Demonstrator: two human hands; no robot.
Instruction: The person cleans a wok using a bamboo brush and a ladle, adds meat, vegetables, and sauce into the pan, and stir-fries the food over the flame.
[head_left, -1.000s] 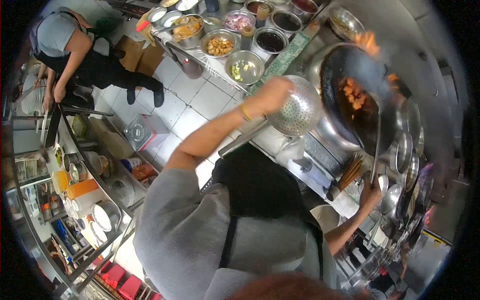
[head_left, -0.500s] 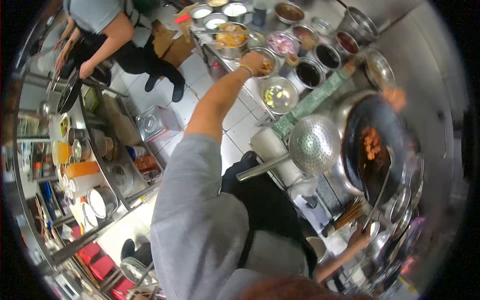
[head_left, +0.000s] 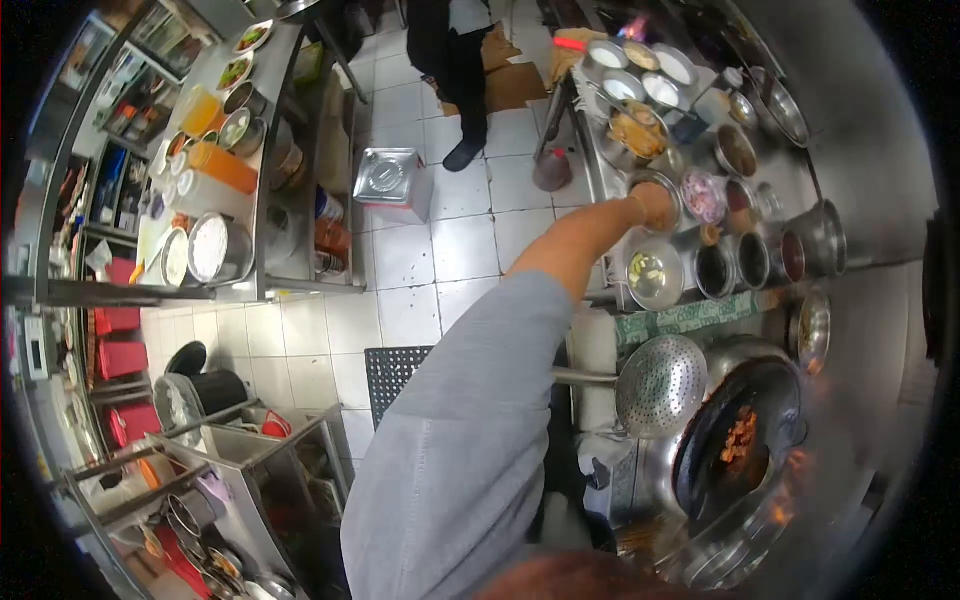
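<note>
My left hand (head_left: 653,205) reaches down into a metal bowl (head_left: 677,203) on the side counter; its fingers are hidden inside. Beside it stand a bowl of chopped purple onion (head_left: 704,196) and a bowl of pale yellow-green pieces in liquid (head_left: 652,268). To the lower right, a black wok (head_left: 690,455) holds reddish-brown food pieces (head_left: 739,437) in dark liquid. A perforated strainer (head_left: 662,385) rests beside the wok, its handle pointing left. My right hand is out of view.
Flames (head_left: 795,475) show by the wok's rim. Several pots of dark sauce (head_left: 715,272) stand near the wok. A square tin (head_left: 392,185) sits on the tiled floor. A shelf table with sauce bottles (head_left: 222,168) is at left; another person's legs (head_left: 462,85) are at the top.
The view has swung, so counter and wok appear lower and my left arm more slanted. My left hand stays at the same bowl. My right hand, earlier on a ladle in the wok, has left view.
</note>
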